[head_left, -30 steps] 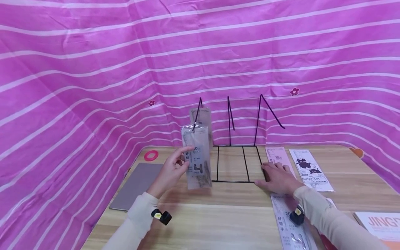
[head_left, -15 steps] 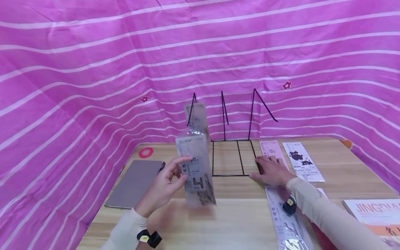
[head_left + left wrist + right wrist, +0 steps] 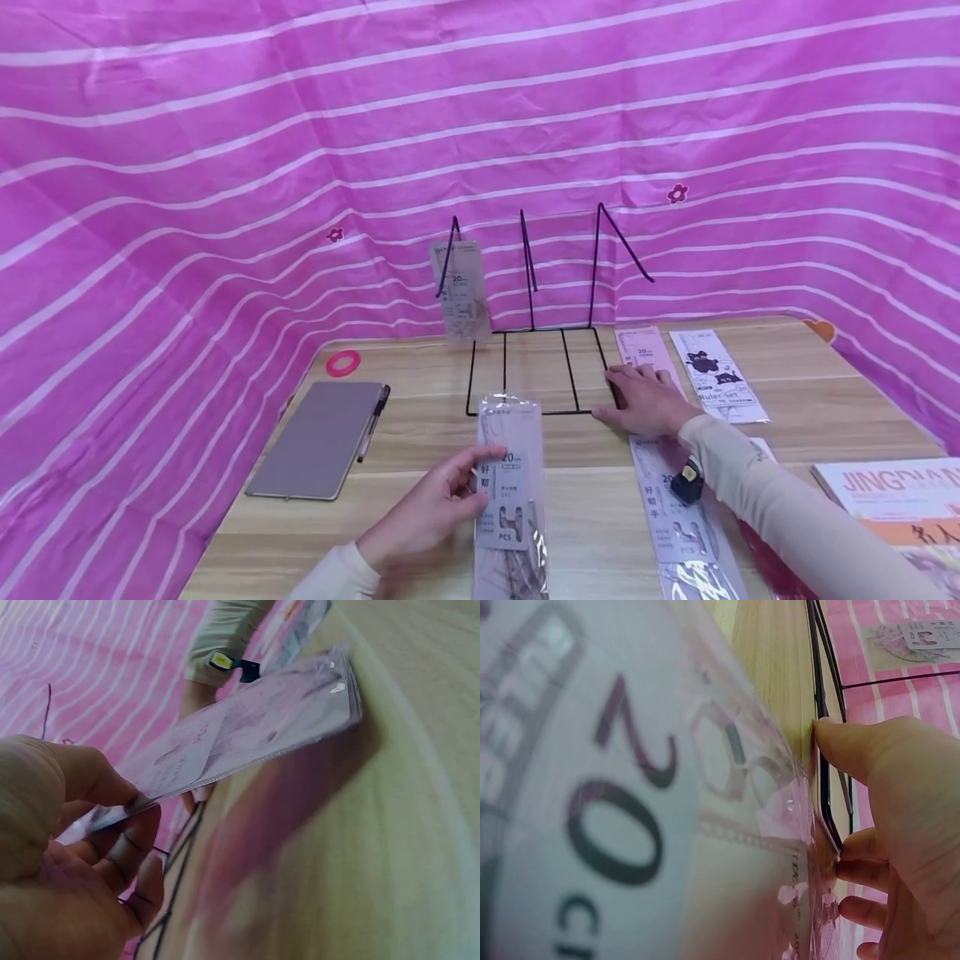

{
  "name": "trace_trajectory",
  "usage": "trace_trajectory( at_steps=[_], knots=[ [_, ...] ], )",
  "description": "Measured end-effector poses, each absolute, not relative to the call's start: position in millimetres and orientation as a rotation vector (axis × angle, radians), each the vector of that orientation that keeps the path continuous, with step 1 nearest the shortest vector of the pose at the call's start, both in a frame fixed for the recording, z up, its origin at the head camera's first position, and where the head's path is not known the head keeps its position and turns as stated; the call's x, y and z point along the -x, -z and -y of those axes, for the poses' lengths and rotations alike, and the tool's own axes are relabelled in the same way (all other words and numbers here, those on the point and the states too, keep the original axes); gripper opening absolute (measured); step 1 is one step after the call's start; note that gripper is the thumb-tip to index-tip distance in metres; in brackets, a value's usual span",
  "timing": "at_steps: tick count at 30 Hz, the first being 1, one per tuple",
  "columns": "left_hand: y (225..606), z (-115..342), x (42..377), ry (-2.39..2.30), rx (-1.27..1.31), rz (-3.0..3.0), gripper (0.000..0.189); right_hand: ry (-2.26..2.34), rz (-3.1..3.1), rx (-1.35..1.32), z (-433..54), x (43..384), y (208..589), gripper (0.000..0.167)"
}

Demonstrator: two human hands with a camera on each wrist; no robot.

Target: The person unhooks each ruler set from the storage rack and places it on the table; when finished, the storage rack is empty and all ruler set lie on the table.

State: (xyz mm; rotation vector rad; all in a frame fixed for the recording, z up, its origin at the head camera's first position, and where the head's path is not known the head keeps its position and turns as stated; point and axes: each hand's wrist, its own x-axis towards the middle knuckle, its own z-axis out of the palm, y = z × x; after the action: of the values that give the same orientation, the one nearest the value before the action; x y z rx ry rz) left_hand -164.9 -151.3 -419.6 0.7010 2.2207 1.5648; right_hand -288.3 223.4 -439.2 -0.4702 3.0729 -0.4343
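My left hand (image 3: 435, 504) pinches a clear-wrapped ruler set packet (image 3: 512, 492) by its left edge, thumb on one face. In the left wrist view the packet (image 3: 247, 727) is held above the wood, casting a shadow. Just behind it stands a black wire display rack (image 3: 570, 369) with three upright hooks. A similar packet (image 3: 460, 308) hangs from the left hook. My right hand (image 3: 648, 402) grips the front right corner of the rack's base; the right wrist view shows thumb (image 3: 847, 746) and fingers at its bars.
Right of the rack lie a pink ruler packet (image 3: 641, 346), a cat-printed ruler set (image 3: 720, 379), another packet (image 3: 678, 508) under my right forearm, and a magazine (image 3: 900, 492). A grey notebook (image 3: 315, 437), a pen (image 3: 373, 423) and a pink ring (image 3: 342, 363) lie at left.
The packet has come off the left hook's tip and moved down toward me in my left hand. The right hand stays at the rack's corner. The head view has shifted slightly.
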Motion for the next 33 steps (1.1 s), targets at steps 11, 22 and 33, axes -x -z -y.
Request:
trace_trajectory(
  at_steps=[11, 22, 33],
  knots=[
    [444.2, 130.6, 169.0, -1.169, -0.817, -2.555, 0.055, 0.422, -3.082, 0.482, -222.6, 288.2, 437.0, 0.091],
    [443.7, 124.1, 176.4, -0.666, -0.92, -2.805, 0.056, 0.415, -3.092, 0.482, -222.1, 290.0, 435.2, 0.092],
    [435.7, 143.9, 229.9, -1.245, -0.56, -2.926, 0.059, 0.426, -3.083, 0.483, -221.7, 288.5, 440.4, 0.092]
  ],
)
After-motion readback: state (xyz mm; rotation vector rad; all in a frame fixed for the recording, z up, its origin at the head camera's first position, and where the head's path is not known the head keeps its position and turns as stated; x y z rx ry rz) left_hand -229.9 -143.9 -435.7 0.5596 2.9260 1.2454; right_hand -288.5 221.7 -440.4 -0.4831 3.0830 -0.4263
